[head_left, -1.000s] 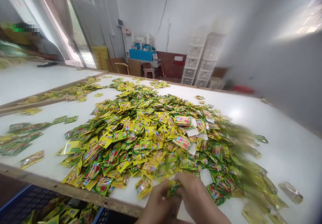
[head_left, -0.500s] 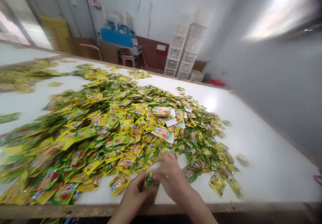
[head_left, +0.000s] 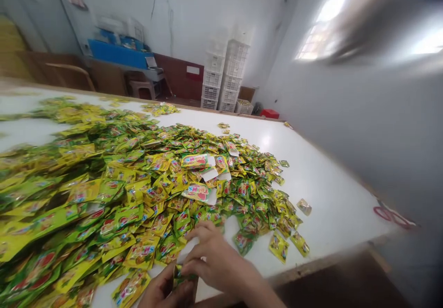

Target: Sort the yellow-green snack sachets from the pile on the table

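Low in the head view, my left hand (head_left: 161,290) is closed around a small open carton, whose white flap (head_left: 188,249) sticks up. My right hand (head_left: 216,256) bends over the carton's mouth, thumb and fingers closed on a green-and-yellow packet (head_left: 177,272) there. Part of the packet and most of the carton are hidden by my fingers. Beyond my hands spreads a big pile of green and yellow packets (head_left: 138,215). On the pile lie several open printed cartons, such as a yellow carton (head_left: 194,161) and a nearer carton (head_left: 197,191).
Loose packets (head_left: 278,246) lie right of my hands on the white table (head_left: 332,206). Red-handled scissors (head_left: 391,215) rest at the table's right edge. Stacked white crates (head_left: 231,75) and a blue bench (head_left: 112,54) stand behind the table.
The view has swung right, so the scissors now show fully and the scene sits further left. Both hands keep about the same grip at the carton, now lower in view.
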Tool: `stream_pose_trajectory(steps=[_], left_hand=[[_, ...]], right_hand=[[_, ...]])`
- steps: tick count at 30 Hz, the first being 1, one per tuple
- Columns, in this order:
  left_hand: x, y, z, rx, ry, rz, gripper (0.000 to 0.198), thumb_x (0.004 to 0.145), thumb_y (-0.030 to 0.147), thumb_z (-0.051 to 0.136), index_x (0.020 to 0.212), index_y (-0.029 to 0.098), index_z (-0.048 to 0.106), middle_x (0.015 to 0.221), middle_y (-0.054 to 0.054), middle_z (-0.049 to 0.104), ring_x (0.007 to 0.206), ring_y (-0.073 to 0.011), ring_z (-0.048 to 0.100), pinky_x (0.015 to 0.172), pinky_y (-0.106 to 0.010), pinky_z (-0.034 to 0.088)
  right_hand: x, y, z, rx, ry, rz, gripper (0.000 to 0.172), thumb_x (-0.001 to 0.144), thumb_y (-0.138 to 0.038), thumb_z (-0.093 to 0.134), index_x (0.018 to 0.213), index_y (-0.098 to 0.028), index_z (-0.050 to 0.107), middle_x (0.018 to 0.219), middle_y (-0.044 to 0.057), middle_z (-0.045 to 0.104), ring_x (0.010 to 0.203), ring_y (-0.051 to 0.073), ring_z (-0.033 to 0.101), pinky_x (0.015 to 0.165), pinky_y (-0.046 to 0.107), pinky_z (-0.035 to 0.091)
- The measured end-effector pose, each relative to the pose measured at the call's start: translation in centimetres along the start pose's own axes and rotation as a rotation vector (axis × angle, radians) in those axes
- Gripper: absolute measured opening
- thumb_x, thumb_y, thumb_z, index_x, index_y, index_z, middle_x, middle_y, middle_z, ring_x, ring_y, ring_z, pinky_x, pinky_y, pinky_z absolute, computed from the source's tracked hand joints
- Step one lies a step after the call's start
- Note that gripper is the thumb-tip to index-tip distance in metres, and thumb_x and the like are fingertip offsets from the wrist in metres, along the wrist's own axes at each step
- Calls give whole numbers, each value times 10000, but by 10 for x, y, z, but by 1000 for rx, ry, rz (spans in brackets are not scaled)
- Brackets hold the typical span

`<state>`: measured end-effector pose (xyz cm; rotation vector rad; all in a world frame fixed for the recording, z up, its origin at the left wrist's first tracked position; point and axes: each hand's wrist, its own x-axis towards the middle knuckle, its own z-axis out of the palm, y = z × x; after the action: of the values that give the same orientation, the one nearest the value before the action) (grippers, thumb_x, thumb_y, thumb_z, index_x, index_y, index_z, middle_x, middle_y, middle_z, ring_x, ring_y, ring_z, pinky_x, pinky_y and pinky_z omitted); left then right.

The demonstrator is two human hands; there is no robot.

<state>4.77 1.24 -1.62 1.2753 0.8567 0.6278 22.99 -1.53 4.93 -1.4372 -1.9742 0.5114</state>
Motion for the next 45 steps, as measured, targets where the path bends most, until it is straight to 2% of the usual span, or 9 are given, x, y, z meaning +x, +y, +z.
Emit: stream_pose_trajectory(steps=[8, 13, 17, 23, 26, 29, 35, 40, 45], left_hand=[[1, -1, 6, -55, -1, -2, 452, 695, 380, 789, 1106, 214, 707, 1108, -64, 735, 1070, -303, 633, 931, -379, 495], [-3, 0, 8, -42, -7, 5, 338, 746, 366, 750, 1034, 193, 704, 974, -42, 736, 977, -271, 643, 869, -337, 495], [-6, 8, 9, -20, -26, -7, 360, 747, 332, 749, 1078, 203, 691, 1065, -54, 724, 1031, -278, 625, 890, -334, 482], [-5, 3, 9, -15, -92, 60, 334, 788, 262, 725, 1119, 232, 689, 1035, -25, 727, 996, -247, 629, 886, -314, 474], [-4, -8, 7, -137, -132, 38, 321, 774, 224, 737, 1091, 243, 690, 992, -12, 728, 963, -236, 641, 863, -316, 488], [-3, -13, 5, -256, -163, -8, 357, 763, 216, 742, 1113, 238, 675, 1070, -38, 729, 1030, -258, 644, 931, -363, 474], [3, -10, 5, -253, -163, -69, 329, 728, 182, 745, 1053, 198, 700, 1071, -70, 743, 1033, -278, 658, 921, -377, 479], [4, -10, 5, -155, -152, -68, 319, 727, 152, 720, 1043, 197, 712, 1052, -64, 746, 1013, -275, 662, 888, -345, 480], [-1, -4, 8, -19, -141, -16, 346, 746, 157, 691, 1086, 216, 719, 1039, -46, 746, 1012, -282, 649, 900, -338, 470]], right_hand=[[-14, 4, -4, 22, -22, 68, 236, 709, -269, 840, 920, -261, 732, 1190, 39, 621, 1173, 257, 452, 984, 418, 379], [-17, -4, -4, 46, 13, 62, 286, 681, -18, 764, 873, -217, 690, 1101, 43, 643, 1156, 254, 469, 973, 420, 390], [-21, -6, 3, 216, 131, 146, 228, 679, -10, 769, 730, -213, 681, 989, 18, 649, 1049, 217, 531, 922, 364, 434], [-16, -13, 7, 29, 121, 139, 211, 690, -26, 716, 758, -225, 709, 1093, 28, 653, 1151, 276, 459, 973, 452, 346], [-12, -15, 10, 150, 273, 130, 246, 674, 17, 671, 687, -227, 698, 999, 11, 666, 1081, 251, 493, 945, 420, 370], [-14, -12, 16, 324, 456, 318, 196, 744, -54, 668, 650, -223, 699, 908, 31, 649, 969, 235, 536, 873, 386, 417], [-22, -4, 25, 402, 613, 483, 139, 809, -166, 675, 686, -215, 714, 917, 54, 621, 947, 241, 557, 856, 373, 434], [-24, -2, 15, 230, 437, 391, 91, 785, -137, 709, 746, -220, 705, 952, 46, 631, 989, 241, 534, 893, 385, 419], [-21, -2, -9, 79, 158, 198, 309, 670, -26, 783, 868, -248, 697, 1118, 33, 600, 1125, 255, 473, 951, 403, 393]])
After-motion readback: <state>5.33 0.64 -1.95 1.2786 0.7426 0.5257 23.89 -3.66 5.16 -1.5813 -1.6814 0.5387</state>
